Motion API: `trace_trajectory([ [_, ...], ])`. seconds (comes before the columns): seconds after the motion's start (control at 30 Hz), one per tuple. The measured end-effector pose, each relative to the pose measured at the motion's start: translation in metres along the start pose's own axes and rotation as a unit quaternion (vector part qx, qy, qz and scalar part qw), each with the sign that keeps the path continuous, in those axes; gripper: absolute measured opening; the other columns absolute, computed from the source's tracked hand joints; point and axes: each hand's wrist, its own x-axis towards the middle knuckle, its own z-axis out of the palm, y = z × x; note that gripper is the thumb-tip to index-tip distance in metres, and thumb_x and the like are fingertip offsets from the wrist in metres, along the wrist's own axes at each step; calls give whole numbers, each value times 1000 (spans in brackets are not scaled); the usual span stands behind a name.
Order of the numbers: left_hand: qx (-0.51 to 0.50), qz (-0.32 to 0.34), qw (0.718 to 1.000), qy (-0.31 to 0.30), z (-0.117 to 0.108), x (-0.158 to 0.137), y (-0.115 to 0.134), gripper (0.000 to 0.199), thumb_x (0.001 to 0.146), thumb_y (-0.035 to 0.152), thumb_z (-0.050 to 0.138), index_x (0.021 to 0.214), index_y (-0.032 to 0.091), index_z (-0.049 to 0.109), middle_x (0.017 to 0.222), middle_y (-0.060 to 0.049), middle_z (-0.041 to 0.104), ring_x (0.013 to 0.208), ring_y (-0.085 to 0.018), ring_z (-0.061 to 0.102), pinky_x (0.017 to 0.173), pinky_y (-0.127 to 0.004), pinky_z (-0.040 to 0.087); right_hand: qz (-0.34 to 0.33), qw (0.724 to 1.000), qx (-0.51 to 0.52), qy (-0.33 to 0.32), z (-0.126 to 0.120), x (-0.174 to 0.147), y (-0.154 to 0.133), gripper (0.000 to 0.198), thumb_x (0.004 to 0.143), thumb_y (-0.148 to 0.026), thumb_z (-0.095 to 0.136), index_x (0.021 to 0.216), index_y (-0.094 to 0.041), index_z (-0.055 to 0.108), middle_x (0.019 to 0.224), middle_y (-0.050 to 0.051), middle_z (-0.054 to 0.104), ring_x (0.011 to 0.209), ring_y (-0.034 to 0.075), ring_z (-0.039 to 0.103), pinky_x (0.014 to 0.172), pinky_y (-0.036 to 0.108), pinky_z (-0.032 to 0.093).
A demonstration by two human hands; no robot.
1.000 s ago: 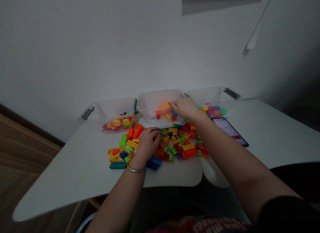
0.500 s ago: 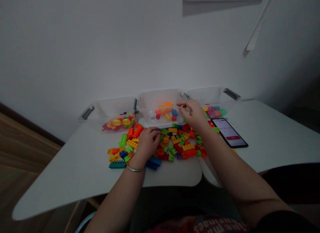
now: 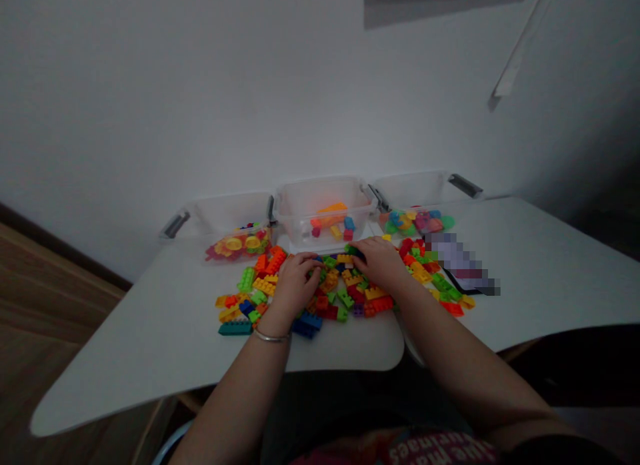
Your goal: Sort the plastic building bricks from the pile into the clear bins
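At the far left of the white table (image 3: 125,358) stands a clear plastic bin (image 3: 233,208) with a grey latch (image 3: 176,224), holding red and yellow pieces. In front of it the heap of studded toy building bricks (image 3: 355,293) begins, spread across the table before the bins: a teal brick (image 3: 235,328) lies at its near left edge, with a lime-green brick (image 3: 246,279) farther back. The left hand (image 3: 299,282), a silver bangle (image 3: 271,336) on its wrist, rests over the heap with fingers bent; whether they grip anything I cannot tell. A blue brick (image 3: 309,320) lies just beside that wrist. Behind the heap, the middle clear bin (image 3: 300,197) contains a few bricks, among them an orange piece (image 3: 333,214) and a blue block (image 3: 349,224). The right hand (image 3: 381,262) is lowered over the heap, fingers curved, its tips at a dark green brick (image 3: 354,250); I cannot tell whether they pinch it. Behind and to its right is another clear bin (image 3: 410,187), with multicoloured pieces. More bricks lie beyond the right forearm, near a phone (image 3: 463,265) with a blurred screen.
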Motion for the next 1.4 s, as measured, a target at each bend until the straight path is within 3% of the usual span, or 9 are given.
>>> trace_trajectory([
  [0.3, 0, -2, 1000, -2, 1, 0, 0, 20, 90, 22, 53, 91, 22, 73, 112, -6, 68, 105, -22, 62, 96, -44, 50, 11, 998, 63, 27, 2, 0, 3, 30, 84, -23, 65, 113, -17, 68, 105, 12, 70, 102, 27, 60, 92, 43, 48],
  [0.53, 0, 5, 1000, 5, 1, 0, 0, 20, 90, 21, 53, 90, 22, 73, 111, -6, 68, 105, -21, 62, 97, -43, 50, 11, 987, 149, 64, 3, -1, 1, 31, 83, -14, 61, 112, -20, 67, 114, 10, 69, 108, 26, 62, 97, 45, 48],
  [0.67, -3, -7, 1000, -4, 0, 0, 1, 19, 89, 21, 54, 91, 21, 73, 112, -7, 67, 106, -22, 62, 98, -43, 50, -21, 966, 221, 134, -5, 1, -1, 34, 86, -12, 54, 115, -23, 67, 114, 9, 68, 110, 22, 61, 99, 42, 49],
  [0.83, -2, -24, 999, -26, -3, 1, 2, 21, 90, 21, 53, 92, 21, 74, 114, -7, 67, 107, -23, 61, 99, -44, 48, -21, 935, 218, 279, -30, 21, 3, 31, 86, -15, 55, 110, -25, 70, 109, 8, 67, 106, 23, 61, 92, 41, 54],
  [0.93, -3, -29, 999, -26, -4, 0, 2, 22, 90, 22, 52, 92, 21, 74, 114, -7, 67, 107, -23, 61, 100, -44, 48, -13, 926, 218, 308, -45, 42, 11, 33, 84, -13, 54, 109, -26, 71, 108, 8, 66, 104, 21, 61, 88, 38, 55],
  [1.1, -6, -29, 999, -23, -4, 0, 2, 22, 90, 22, 52, 91, 22, 74, 114, -6, 67, 106, -23, 61, 99, -44, 48, 8, 950, 185, 252, -53, 79, 12, 33, 83, -14, 54, 111, -19, 71, 112, 12, 65, 106, 23, 61, 92, 39, 52],
  [1.27, -2, -20, 1000, -16, -2, 0, -1, 22, 90, 22, 52, 90, 21, 74, 114, -7, 67, 106, -23, 61, 99, -43, 49, 21, 994, 70, 86, -49, 90, -12, 34, 94, -30, 47, 106, -13, 74, 111, 15, 69, 105, 25, 62, 97, 40, 45],
  [1.4, 0, -14, 1000, -12, -1, 0, -2, 21, 90, 22, 52, 91, 21, 73, 114, -6, 67, 106, -22, 61, 99, -43, 49, 41, 998, -47, -28, -52, 87, -29, 54, 101, -42, 30, 101, -12, 75, 101, 16, 74, 96, 28, 66, 92, 43, 43],
])
